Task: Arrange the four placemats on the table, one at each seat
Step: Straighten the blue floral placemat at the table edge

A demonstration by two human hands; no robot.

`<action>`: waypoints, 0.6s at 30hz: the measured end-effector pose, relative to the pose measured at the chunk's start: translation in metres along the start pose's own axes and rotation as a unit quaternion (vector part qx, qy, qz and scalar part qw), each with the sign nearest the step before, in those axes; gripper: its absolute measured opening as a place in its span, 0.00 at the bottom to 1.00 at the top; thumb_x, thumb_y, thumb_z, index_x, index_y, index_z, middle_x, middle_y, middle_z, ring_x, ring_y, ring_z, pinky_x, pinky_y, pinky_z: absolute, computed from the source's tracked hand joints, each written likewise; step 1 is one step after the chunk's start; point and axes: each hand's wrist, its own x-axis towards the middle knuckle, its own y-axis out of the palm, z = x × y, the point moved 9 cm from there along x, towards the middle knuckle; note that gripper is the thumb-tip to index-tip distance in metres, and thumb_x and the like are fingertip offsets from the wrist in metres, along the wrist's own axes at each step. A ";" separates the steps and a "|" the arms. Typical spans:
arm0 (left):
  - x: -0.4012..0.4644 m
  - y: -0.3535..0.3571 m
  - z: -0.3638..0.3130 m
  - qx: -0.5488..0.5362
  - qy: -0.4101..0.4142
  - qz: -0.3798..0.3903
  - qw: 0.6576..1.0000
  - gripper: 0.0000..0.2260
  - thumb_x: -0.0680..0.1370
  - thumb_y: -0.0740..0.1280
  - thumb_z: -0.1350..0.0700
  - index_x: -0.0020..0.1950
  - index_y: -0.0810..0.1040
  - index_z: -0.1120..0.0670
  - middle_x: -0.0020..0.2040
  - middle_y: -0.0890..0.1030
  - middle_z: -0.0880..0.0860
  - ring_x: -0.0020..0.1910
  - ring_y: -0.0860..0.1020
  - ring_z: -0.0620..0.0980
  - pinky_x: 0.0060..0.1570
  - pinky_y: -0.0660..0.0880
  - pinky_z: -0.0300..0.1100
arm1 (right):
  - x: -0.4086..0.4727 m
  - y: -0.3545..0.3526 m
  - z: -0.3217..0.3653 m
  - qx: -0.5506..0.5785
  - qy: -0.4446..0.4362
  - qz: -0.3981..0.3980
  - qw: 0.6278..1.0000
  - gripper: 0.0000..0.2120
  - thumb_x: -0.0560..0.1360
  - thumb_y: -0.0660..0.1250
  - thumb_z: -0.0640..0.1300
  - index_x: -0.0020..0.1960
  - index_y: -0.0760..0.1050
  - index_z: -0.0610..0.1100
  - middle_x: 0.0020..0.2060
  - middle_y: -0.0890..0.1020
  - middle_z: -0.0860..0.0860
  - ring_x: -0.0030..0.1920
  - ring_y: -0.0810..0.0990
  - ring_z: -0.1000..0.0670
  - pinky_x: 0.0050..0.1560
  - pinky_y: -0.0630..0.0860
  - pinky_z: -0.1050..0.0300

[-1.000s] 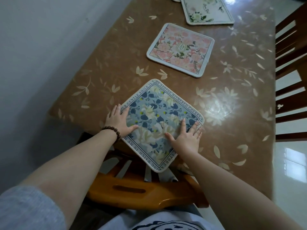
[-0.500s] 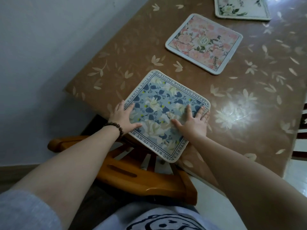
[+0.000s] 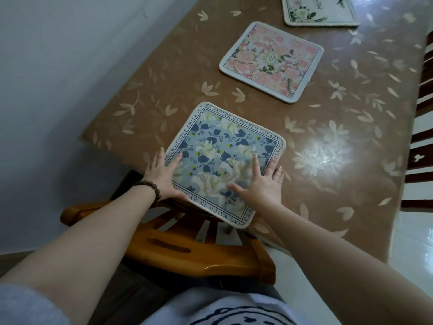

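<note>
A blue floral placemat (image 3: 225, 156) with a lettered border lies at the near edge of the brown table (image 3: 351, 141), its near corner hanging over the edge. My left hand (image 3: 164, 177), wearing a bead bracelet, presses flat on its left side. My right hand (image 3: 262, 186) presses flat on its right side, fingers spread. Farther along the table lies a pink floral placemat (image 3: 271, 62). A pale green-and-white placemat (image 3: 321, 12) sits beyond it, cut off by the top edge.
An orange wooden chair (image 3: 199, 252) stands tucked under the table right in front of me. A dark slatted chair back (image 3: 421, 127) lines the table's right side. A white wall runs along the left, and glossy floor tiles show at the right.
The blue placemat has turned a little under both hands and sits squarer to the table edge. My view has shifted, so the far placemats show differently.
</note>
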 end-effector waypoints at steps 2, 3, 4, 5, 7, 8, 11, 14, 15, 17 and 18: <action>0.000 0.003 -0.001 0.012 0.008 0.012 1.000 0.62 0.54 0.73 0.28 0.74 0.35 0.38 0.74 0.29 0.56 0.74 0.34 0.57 0.71 0.46 0.56 | -0.021 0.015 0.005 0.004 -0.002 0.027 1.000 0.60 0.55 0.54 0.83 0.72 0.27 0.58 0.73 0.32 0.37 0.73 0.36 0.32 0.73 0.40 0.39; 0.000 0.004 -0.002 0.016 0.013 0.017 1.000 0.62 0.53 0.74 0.29 0.73 0.34 0.37 0.74 0.28 0.56 0.73 0.32 0.57 0.71 0.46 0.56 | -0.028 0.020 0.008 0.003 0.000 0.040 0.999 0.61 0.53 0.56 0.83 0.72 0.26 0.59 0.73 0.31 0.37 0.73 0.36 0.32 0.72 0.40 0.39; 0.000 0.005 -0.002 0.018 0.018 0.019 0.999 0.62 0.53 0.74 0.29 0.73 0.34 0.37 0.74 0.28 0.56 0.73 0.32 0.57 0.71 0.46 0.56 | -0.034 0.025 0.011 0.001 0.000 0.052 0.999 0.63 0.53 0.59 0.82 0.71 0.24 0.59 0.72 0.31 0.37 0.73 0.36 0.31 0.72 0.40 0.39; 0.000 0.005 -0.002 0.017 0.023 0.018 0.999 0.62 0.54 0.74 0.29 0.73 0.34 0.37 0.73 0.28 0.56 0.73 0.31 0.57 0.71 0.46 0.56 | -0.038 0.028 0.014 -0.004 0.000 0.065 0.998 0.64 0.53 0.61 0.81 0.70 0.23 0.59 0.72 0.29 0.37 0.73 0.35 0.31 0.72 0.39 0.39; -0.001 0.005 -0.001 0.015 0.032 0.009 0.999 0.61 0.55 0.74 0.30 0.73 0.35 0.37 0.74 0.28 0.56 0.73 0.31 0.57 0.71 0.45 0.56 | -0.044 0.034 0.021 -0.015 0.000 0.090 0.996 0.66 0.53 0.66 0.78 0.68 0.21 0.60 0.70 0.26 0.37 0.72 0.34 0.30 0.71 0.39 0.38; -0.001 0.005 0.000 0.016 0.036 0.002 0.999 0.60 0.56 0.74 0.29 0.74 0.35 0.38 0.74 0.28 0.56 0.73 0.32 0.57 0.71 0.45 0.56 | -0.047 0.038 0.024 -0.020 0.001 0.098 0.995 0.66 0.54 0.68 0.76 0.68 0.21 0.60 0.69 0.25 0.38 0.71 0.33 0.29 0.71 0.38 0.37; -0.002 0.008 0.000 0.012 0.048 -0.018 0.999 0.59 0.57 0.72 0.29 0.75 0.36 0.39 0.74 0.30 0.57 0.74 0.34 0.57 0.71 0.46 0.55 | -0.052 0.043 0.029 -0.035 0.005 0.101 0.994 0.67 0.57 0.73 0.70 0.69 0.21 0.59 0.68 0.24 0.38 0.70 0.31 0.29 0.70 0.36 0.36; -0.003 0.008 0.001 -0.009 0.053 -0.037 0.998 0.58 0.57 0.72 0.28 0.75 0.38 0.39 0.75 0.30 0.56 0.74 0.35 0.57 0.71 0.49 0.55 | -0.052 0.040 0.029 -0.040 -0.004 0.080 0.996 0.64 0.61 0.74 0.66 0.70 0.23 0.58 0.70 0.27 0.37 0.71 0.31 0.30 0.71 0.37 0.38; -0.002 0.008 0.002 -0.012 0.054 -0.042 0.998 0.57 0.57 0.71 0.28 0.75 0.39 0.39 0.75 0.31 0.56 0.74 0.36 0.57 0.71 0.49 0.55 | -0.051 0.038 0.028 -0.036 -0.009 0.073 0.997 0.64 0.61 0.74 0.65 0.70 0.23 0.58 0.71 0.28 0.37 0.71 0.32 0.30 0.71 0.37 0.39; -0.002 0.008 0.002 -0.015 0.051 -0.044 0.998 0.57 0.57 0.71 0.28 0.75 0.40 0.39 0.75 0.31 0.56 0.75 0.37 0.58 0.71 0.49 0.55 | -0.049 0.035 0.025 -0.019 -0.011 0.068 0.997 0.64 0.60 0.75 0.66 0.71 0.24 0.59 0.72 0.29 0.38 0.72 0.31 0.33 0.71 0.38 0.41; -0.002 0.008 0.002 -0.016 0.051 -0.045 0.998 0.57 0.57 0.71 0.28 0.75 0.40 0.39 0.75 0.32 0.56 0.75 0.37 0.58 0.71 0.49 0.55 | -0.049 0.035 0.024 -0.012 -0.009 0.066 0.998 0.65 0.59 0.75 0.66 0.71 0.25 0.59 0.72 0.29 0.39 0.73 0.31 0.35 0.72 0.39 0.42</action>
